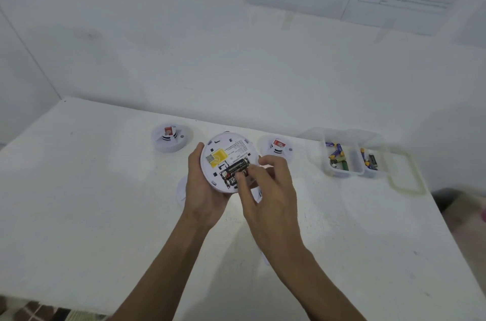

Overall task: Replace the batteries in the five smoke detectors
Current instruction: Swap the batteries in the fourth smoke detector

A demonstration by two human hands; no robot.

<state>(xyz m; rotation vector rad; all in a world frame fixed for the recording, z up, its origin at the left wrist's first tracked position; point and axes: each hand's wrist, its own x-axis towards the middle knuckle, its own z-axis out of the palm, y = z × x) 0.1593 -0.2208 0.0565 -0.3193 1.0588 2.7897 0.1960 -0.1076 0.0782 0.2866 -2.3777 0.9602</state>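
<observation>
My left hand (202,189) holds a round white smoke detector (223,155) above the table, back side up, with a yellow label and an open battery bay. Two black batteries (234,172) lie side by side in that bay. The fingertips of my right hand (265,189) press on the batteries' right end. Two more white detectors stand on the table, one at the far left (171,138) and one just right of the held one (278,148), each with a red sticker on top. White parts of another detector (181,189) show beneath my hands, mostly hidden.
A clear plastic box with two compartments (352,160) holds several loose batteries at the right; its lid (405,176) lies beside it. The white table (79,202) meets a white wall at the back, and its right edge drops off near the box.
</observation>
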